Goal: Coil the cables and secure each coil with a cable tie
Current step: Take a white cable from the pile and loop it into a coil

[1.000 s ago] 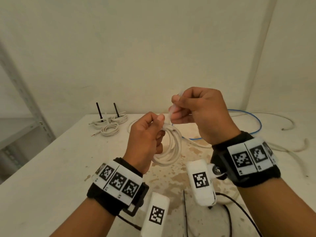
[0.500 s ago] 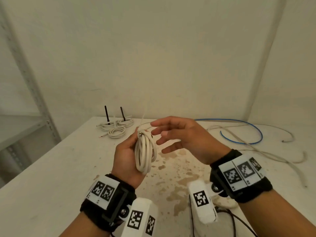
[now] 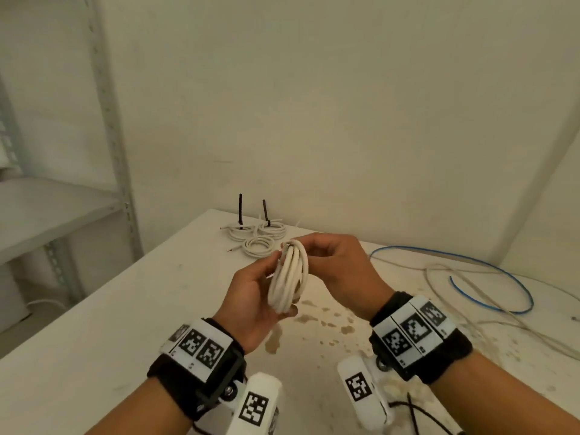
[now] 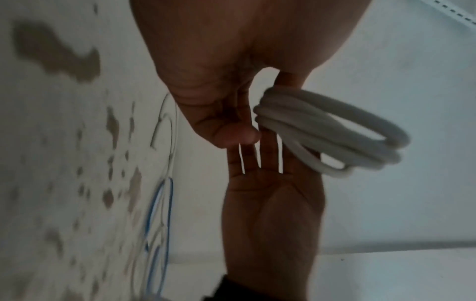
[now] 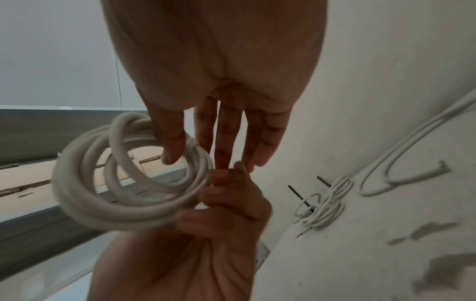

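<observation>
Above the stained white desk [image 3: 94, 346], you hold the coil of white round cable [image 3: 289, 279] between both hands, clear of the surface. Your left hand [image 3: 251, 296] grips the coil's lower part, fingers curled round the bundled turns. Your right hand [image 3: 339, 265] meets the coil at its upper end with thumb on one side and near-straight fingers on the other; whether it pinches or merely steadies cannot be told. The coil stands on edge, its long axis running up and away from you, left hand below, right hand above. No tie is visible on this coil; blur may hide a pale one.

Judgement: the coming move turns on that upper end, which lies nearest the right hand, so the left should keep the turns bunched while the right works there.

At the desk's far edge lie three small coils of white cable [image 3: 257, 237], two carrying upright black cable ties [image 3: 240, 208]. To the right, a loose blue cable [image 3: 489, 277] and loose white cables [image 3: 445, 277] remain uncoiled.
</observation>
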